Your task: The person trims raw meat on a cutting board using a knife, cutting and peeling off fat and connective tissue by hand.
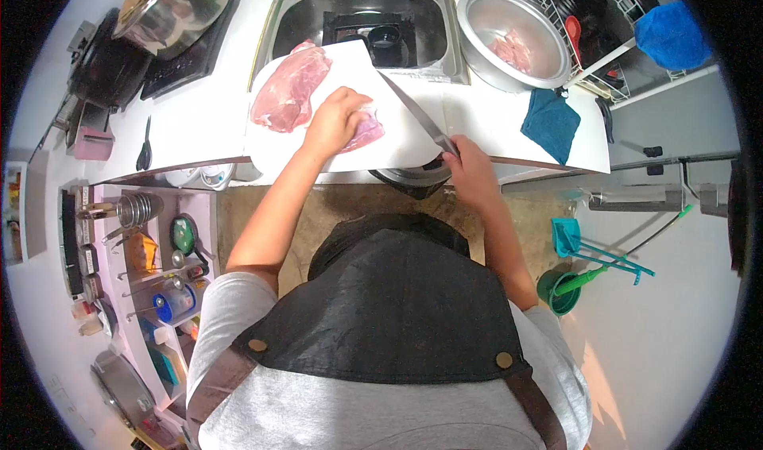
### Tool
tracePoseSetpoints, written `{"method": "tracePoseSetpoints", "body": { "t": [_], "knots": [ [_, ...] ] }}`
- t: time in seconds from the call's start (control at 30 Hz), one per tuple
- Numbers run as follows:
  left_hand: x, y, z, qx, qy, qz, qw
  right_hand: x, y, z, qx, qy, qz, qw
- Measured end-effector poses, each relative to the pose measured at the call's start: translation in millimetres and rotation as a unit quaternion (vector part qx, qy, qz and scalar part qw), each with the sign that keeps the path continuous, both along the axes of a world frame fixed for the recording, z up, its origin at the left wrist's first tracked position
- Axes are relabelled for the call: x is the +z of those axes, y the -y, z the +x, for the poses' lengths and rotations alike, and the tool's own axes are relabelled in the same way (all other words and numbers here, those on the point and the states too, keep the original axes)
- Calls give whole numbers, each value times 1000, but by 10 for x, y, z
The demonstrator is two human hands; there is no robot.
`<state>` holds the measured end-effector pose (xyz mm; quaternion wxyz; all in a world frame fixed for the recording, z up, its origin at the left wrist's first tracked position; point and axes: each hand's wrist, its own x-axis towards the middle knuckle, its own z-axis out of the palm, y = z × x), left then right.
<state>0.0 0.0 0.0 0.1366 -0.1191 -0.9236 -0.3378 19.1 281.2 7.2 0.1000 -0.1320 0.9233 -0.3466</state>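
Curling fingers over the smaller meat piece [366,135] on the board [409,139], the left hand [337,124] risked a cut if slippery meat slid, the right hand [471,170] gripping a knife [417,113] at the board's right side.

Surfaces: mostly metal, plastic & cloth, some glossy, some matt.
Sink [282,23] = brushed-look metal, shiny; basin [475,38] = smooth metal, semi-gloss; knife blade [415,112] = smooth metal w/ dull sheen; board [405,144] = matt white, smooth, prob. plastic; countertop [191,92] = smooth white, slight gloss; blue-green cloth [550,126] = soft, matt fabric; apron [381,307] = black, matt, creased, w/ metal-look studs [504,360]; shirt [342,414] = grey cloth, matt; dustpan [565,237] = teal plastic, smooth.
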Motion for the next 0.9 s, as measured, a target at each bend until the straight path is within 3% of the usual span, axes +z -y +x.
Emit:
{"method": "tracePoseSetpoints", "body": {
  "t": [0.1, 0.27, 0.5, 0.57, 0.67, 0.9],
  "knots": [
    [-29, -49, 73, -47, 3, -36, 998, 18, 38, 17, -17, -20, -15, 1000],
    [-139, -152, -18, 50, 52, -32, 997, 53, 50, 62, -21, 47, -83, 995],
    [-115, -171, -160, 13, 51, -71, 996, 37, 21, 77, -40, 61, -76, 994],
    [-93, -173, -157, 19, 54, -88, 994, 92, 15, 67, -43, 123, -74, 989],
    [-87, -211, -144, 51, 68, -134, 987, 10, -7, 76, -21, 108, -71, 991],
    [-172, -187, -76, 45, 18, -56, 997, -105, 120, 176, 8, 92, -76, 993]
  ]
}}
